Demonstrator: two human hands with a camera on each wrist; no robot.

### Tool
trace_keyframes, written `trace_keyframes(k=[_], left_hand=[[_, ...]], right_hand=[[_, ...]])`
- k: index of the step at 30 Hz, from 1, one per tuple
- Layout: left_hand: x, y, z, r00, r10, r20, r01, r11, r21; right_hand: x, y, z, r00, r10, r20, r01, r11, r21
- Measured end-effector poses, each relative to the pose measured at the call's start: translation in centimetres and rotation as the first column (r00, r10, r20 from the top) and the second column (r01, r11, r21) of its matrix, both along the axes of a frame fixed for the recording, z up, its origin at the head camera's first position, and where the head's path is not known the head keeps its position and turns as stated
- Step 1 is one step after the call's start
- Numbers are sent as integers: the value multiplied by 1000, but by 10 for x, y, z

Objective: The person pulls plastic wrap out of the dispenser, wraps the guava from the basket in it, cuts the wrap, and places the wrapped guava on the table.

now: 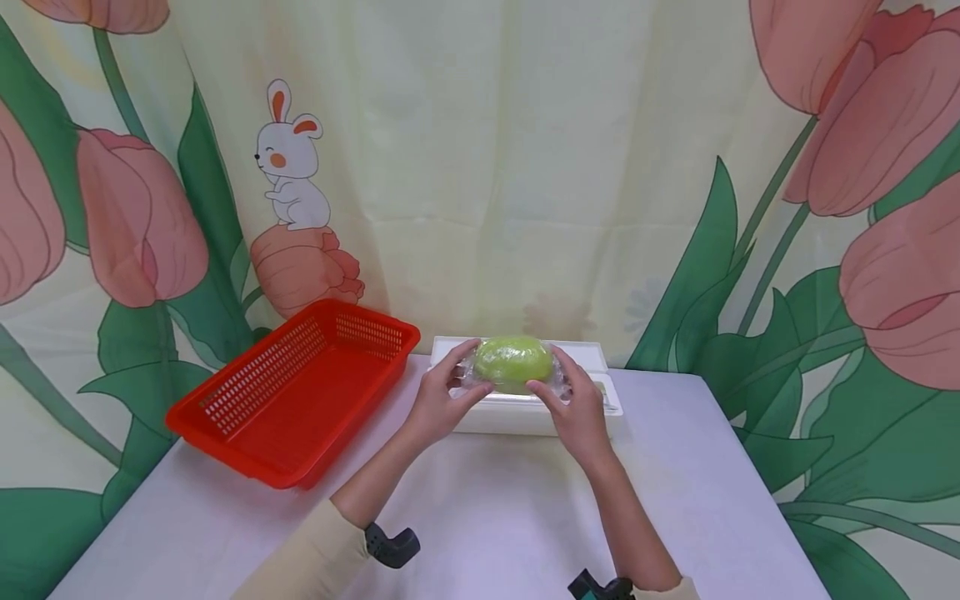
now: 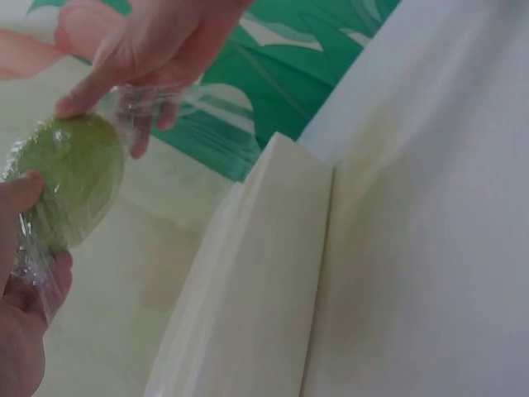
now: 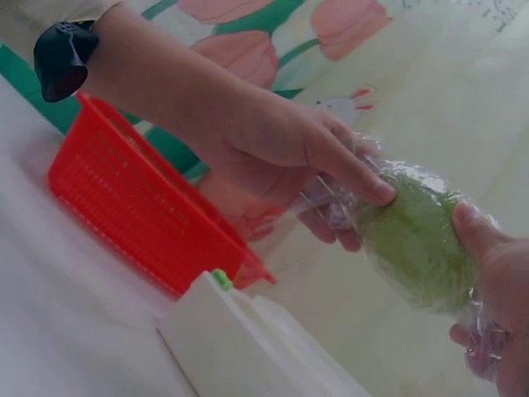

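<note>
A green oval fruit (image 1: 513,360) in clear plastic wrap is held up in front of me between both hands. My left hand (image 1: 442,404) grips its left end, the thumb on the near side and the fingers behind. From the other end my right hand (image 1: 581,412) holds it the same way. Loose film bunches at both ends, under the fingers, as the wrist views also show around the fruit (image 3: 421,240). Behind and below the fruit stands a long white box (image 1: 502,421) with its lid raised at the back; the hands partly hide its inside.
On the left of the white table (image 1: 480,517) sits a red plastic basket (image 1: 300,408) with slotted sides. A curtain (image 1: 465,167) printed with tulips and a rabbit hangs right behind the table. A small green piece (image 3: 221,279) shows at the box's end.
</note>
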State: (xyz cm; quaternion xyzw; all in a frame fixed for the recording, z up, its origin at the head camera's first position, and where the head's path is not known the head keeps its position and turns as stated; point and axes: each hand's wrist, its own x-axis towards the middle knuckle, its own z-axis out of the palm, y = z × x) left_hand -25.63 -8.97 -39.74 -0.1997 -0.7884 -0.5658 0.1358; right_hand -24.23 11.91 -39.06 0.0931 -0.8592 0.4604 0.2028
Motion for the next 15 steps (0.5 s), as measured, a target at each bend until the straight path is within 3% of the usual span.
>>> trace_keyframes(k=[7,13,15], left_hand=[[26,6,31,999,-1,-35,0,1000,-22],[34,7,39,998,4,-56,-5,1000,-22],[30,7,34,999,6,-52,-7,1000,-23]], right_hand=[[7,2,8,1000,-4,-14,4,1000,-13],[15,3,15,1000,1,-9,-2,999,-33],[17,3,17,1000,1,-6,-2,999,-39]])
